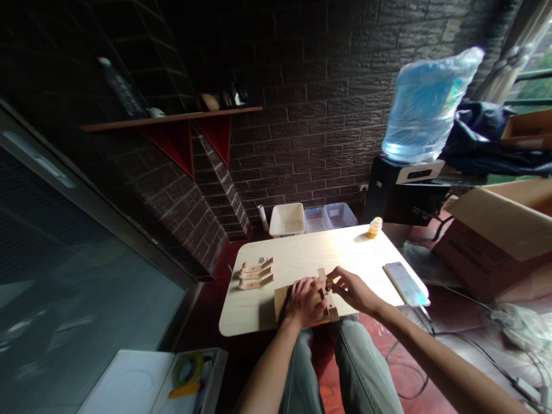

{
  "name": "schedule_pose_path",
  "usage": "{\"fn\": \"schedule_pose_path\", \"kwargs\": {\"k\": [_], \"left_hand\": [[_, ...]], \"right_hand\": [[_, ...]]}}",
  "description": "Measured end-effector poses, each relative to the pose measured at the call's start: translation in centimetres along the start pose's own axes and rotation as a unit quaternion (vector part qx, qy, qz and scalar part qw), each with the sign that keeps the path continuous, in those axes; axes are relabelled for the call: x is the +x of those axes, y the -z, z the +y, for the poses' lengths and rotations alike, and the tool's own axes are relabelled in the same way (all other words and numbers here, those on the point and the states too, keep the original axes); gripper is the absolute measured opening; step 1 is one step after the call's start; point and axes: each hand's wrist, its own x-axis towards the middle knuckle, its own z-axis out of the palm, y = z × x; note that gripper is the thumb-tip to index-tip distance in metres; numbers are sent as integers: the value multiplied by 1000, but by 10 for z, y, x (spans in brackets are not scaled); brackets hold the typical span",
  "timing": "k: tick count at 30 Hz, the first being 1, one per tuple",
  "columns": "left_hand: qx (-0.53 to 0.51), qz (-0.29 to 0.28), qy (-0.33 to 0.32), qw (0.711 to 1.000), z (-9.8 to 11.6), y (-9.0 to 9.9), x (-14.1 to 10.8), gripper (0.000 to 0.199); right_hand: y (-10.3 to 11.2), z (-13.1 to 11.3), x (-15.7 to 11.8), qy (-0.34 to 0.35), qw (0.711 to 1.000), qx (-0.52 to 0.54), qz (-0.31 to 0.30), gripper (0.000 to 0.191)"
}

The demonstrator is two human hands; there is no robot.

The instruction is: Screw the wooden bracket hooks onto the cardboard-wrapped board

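My left hand (304, 299) lies over a brown wooden block (281, 303) at the table's near edge, its fingers curled across the top and steadying it. A lighter wooden strip (333, 311) runs along the block's right side and shows a dark hole. My right hand (350, 288) pinches a small yellow piece (329, 282) against that strip, close to my left fingertips. Fingers hide most of the piece, so its kind is unclear. To the left, several shaped wooden pieces (256, 275) lie side by side, with a few small metal screws (261, 260) behind them.
The pale table (241, 319) also carries a small orange-and-clear bottle (375, 227) and a phone (406, 283). Bins (287, 219) stand behind it. A water dispenser (388, 195) and cardboard box (487, 247) are at right, cables (466, 340) on the floor, an open case (172, 379) at lower left.
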Motion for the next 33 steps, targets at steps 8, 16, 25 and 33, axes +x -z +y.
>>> {"fn": "schedule_pose_path", "kwargs": {"k": [8, 16, 25, 33], "left_hand": [[-16, -2, 0, 1000, 1, 7, 1, 45], [-37, 7, -3, 999, -1, 10, 1, 44], [-40, 19, -9, 999, 0, 15, 3, 38], [-41, 10, -20, 999, -3, 17, 3, 43]], "right_hand": [[-3, -10, -1, 9, 999, -35, -2, 22], [4, -14, 11, 32, 991, -117, -49, 24], [4, -33, 33, 87, 911, -368, -164, 20], [3, -33, 42, 53, 888, -427, -161, 12]]}}
